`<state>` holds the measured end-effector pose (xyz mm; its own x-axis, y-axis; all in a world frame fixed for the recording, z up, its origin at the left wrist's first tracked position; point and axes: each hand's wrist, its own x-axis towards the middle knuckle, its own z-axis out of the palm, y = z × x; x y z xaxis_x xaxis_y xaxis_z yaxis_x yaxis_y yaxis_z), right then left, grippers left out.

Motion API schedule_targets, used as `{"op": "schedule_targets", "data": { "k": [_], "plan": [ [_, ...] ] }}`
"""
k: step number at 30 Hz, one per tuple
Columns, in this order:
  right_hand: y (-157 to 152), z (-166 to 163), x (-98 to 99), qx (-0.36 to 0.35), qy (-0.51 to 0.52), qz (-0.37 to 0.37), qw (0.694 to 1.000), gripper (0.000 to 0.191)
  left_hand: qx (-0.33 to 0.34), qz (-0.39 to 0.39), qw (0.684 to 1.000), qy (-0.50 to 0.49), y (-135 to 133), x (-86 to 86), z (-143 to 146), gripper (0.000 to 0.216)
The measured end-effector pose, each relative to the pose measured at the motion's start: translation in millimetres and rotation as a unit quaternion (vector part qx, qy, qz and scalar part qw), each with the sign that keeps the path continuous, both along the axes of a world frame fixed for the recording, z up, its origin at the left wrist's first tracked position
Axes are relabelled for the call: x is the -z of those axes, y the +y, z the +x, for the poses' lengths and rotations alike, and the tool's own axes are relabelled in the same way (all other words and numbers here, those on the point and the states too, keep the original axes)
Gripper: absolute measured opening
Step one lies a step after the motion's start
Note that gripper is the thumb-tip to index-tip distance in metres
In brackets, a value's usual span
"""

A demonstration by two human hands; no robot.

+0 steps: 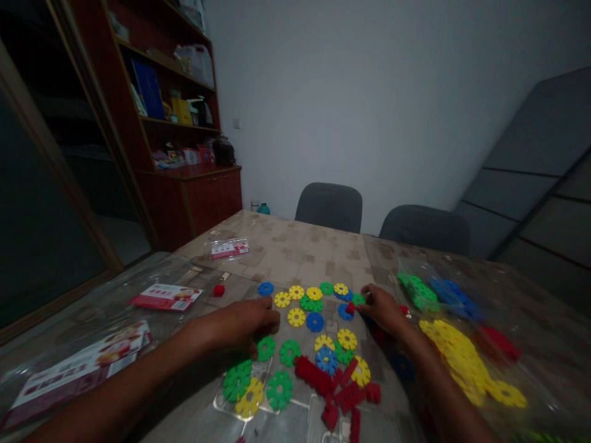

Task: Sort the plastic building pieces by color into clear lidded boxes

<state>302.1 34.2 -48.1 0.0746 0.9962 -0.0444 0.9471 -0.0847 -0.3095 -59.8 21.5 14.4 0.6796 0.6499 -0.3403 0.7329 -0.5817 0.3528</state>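
Observation:
Several flat plastic gear discs in yellow, green and blue lie spread on the table between my hands. My left hand rests on the table with fingers curled, its fingertips beside a green disc. My right hand is closed in a pinch at a small red piece beside a blue disc. A cluster of red pieces lies nearer to me, with larger green and yellow discs on a clear sheet.
Clear bags hold green, blue, yellow and red pieces at the right. Printed cards and a lone red piece lie at the left. Two grey chairs stand behind the table; a wooden shelf unit stands far left.

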Motion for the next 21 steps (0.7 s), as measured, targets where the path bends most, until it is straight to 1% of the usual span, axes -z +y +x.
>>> {"op": "schedule_targets", "data": {
  "k": [2, 7, 10, 14, 17, 21],
  "plan": [
    [0, -1, 0.1, 0.002, 0.003, 0.006, 1.0, 0.029, 0.004, 0.003, 1.0, 0.001, 1, 2.1, 0, 0.044],
    [0, -5, -2.1, 0.012, 0.029, 0.022, 0.999, 0.019, 0.022, 0.015, 1.0, -0.01, 2, 4.1, -1, 0.041],
    [-4, -8, -8.4, 0.011, 0.07, 0.049, 0.996, 0.012, 0.032, 0.021, 0.999, -0.014, 2, 6.1, -2, 0.043],
    [-17, -13, -21.3, -0.02, 0.141, 0.076, 0.987, 0.013, 0.039, 0.024, 0.999, -0.017, 0, 6.4, 2, 0.041],
    [-37, -20, -25.2, -0.053, 0.189, 0.053, 0.979, 0.018, 0.023, -0.003, 0.999, -0.046, -3, 3.5, 7, 0.034],
    [-69, -36, -17.5, -0.092, 0.219, -0.017, 0.971, 0.016, 0.016, -0.033, 0.996, -0.077, -8, 0.4, 16, 0.023]
  ]
}}
